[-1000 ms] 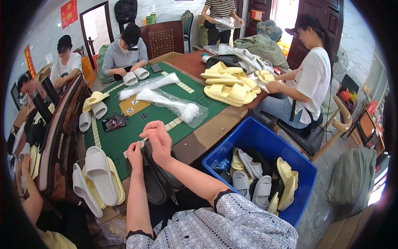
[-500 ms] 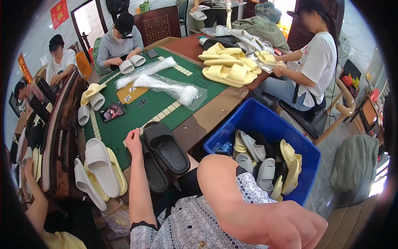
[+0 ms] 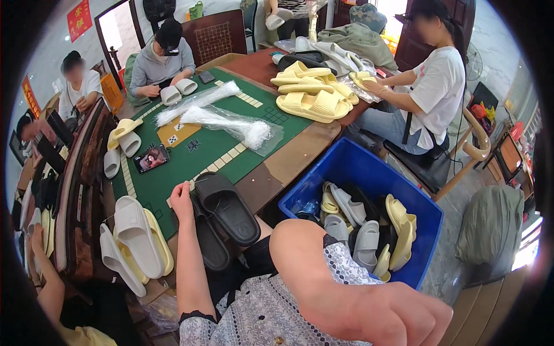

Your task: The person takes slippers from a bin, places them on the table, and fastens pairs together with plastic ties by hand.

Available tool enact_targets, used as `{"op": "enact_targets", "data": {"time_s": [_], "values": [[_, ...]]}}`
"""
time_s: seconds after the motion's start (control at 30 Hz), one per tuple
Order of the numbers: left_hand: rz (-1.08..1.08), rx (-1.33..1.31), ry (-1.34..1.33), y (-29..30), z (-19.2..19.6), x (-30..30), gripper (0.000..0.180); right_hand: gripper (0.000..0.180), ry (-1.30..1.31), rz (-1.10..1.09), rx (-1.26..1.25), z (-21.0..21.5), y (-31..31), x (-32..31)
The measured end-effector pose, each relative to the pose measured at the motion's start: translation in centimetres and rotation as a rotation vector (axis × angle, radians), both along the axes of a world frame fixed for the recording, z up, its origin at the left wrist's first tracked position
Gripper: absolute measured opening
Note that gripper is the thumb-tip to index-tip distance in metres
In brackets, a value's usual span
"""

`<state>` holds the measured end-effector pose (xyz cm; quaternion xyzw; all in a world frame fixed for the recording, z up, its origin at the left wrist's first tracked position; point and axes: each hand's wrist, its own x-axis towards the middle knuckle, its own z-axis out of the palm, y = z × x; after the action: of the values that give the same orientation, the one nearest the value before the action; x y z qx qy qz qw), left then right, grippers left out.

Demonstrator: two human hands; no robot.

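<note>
Beside the table, blue bin holds mixed slippers.

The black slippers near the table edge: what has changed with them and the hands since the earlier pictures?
The right hand let go of the black slippers and swung down to the lower right, close to the camera. The left hand stayed on them at the table edge. The blue bin and white slippers kept their places.
</note>
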<state>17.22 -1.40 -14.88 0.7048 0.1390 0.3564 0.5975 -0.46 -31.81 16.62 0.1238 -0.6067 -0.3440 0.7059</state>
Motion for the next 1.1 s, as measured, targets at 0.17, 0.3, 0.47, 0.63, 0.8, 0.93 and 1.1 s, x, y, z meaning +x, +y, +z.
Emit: {"op": "enact_targets", "data": {"time_s": [0.17,0.3,0.47,0.63,0.8,0.93,1.1], "values": [[0.005,0.018,0.009,-0.2,-0.2,-0.2,0.021,0.022,0.065,-0.016,0.072,-0.5,0.0,-0.5],[-0.002,-0.005,0.008,0.0,-0.4,0.0,0.021,0.021,0.04,-0.032,0.107,-0.1,0.1,-0.3],[-0.024,0.004,0.006,-0.3,0.1,0.1,0.022,0.019,-0.322,-0.16,0.833,2.4,0.0,0.5],[0.024,0.02,0.052,0.2,-0.2,-0.5,0.022,0.02,-0.017,-0.012,0.064,-1.5,-0.9,0.5],[-0.001,0.024,0.042,-0.2,0.1,0.2,0.022,0.023,0.007,-0.066,0.101,-1.5,-1.6,-0.2],[0.012,0.007,0.029,-0.4,0.2,0.2,0.023,0.023,-0.064,0.013,0.097,-1.5,-1.7,0.1],[0.024,0.03,0.041,-0.1,0.2,-0.6,0.022,0.012,-0.292,-0.019,0.693,3.2,-1.3,0.4]]}}
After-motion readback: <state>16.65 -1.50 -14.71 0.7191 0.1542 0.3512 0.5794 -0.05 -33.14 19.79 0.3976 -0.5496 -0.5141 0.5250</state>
